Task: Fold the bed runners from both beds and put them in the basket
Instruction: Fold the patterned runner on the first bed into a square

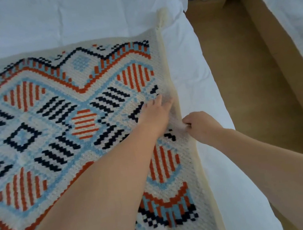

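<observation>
1. The bed runner (71, 125) lies flat on the white bed (76, 14), its long axis running off to the left – only its right end is close to the person.
2. Right hand (202, 125) is the nearer one to that end – fingers closed in a pinch on the cream edge, about midway along it.
3. Left hand (154, 112) rests open and flat on the weave just beside it, holding nothing.
4. So I'd guess the fold goes leftward, away from the floor gap (248, 82) between beds. No basket in view.

Both forearms are bare down to the left hand (154, 114) and right hand (200, 125) (no sleeves).
</observation>
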The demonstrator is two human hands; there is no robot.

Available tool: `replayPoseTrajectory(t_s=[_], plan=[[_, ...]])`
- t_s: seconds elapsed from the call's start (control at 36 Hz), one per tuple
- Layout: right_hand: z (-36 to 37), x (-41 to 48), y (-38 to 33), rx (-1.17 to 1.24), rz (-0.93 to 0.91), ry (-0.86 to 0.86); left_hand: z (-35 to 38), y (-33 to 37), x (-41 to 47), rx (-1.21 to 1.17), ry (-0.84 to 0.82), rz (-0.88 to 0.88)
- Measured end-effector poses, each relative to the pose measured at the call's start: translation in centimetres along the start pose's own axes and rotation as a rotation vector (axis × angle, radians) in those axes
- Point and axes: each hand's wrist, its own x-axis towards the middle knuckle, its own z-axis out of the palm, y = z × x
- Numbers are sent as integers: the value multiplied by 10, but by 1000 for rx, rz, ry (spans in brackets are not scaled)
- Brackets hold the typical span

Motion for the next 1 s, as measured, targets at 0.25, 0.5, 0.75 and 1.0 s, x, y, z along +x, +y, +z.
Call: replayPoseTrajectory(t_s=[0.25,0.5,0.75,1.0], plan=[[-30,69,0,-28,-59,185,35,-34,46,-20,27,-149],[-49,177,-11,-239,-293,286,54,-54,86,-19,181,-174],[-99,266,-34,-297,-273,337,70,-58,96,-23,172,-170],[-127,306,-54,-432,-242,278,78,-62,102,-37,157,-153]])
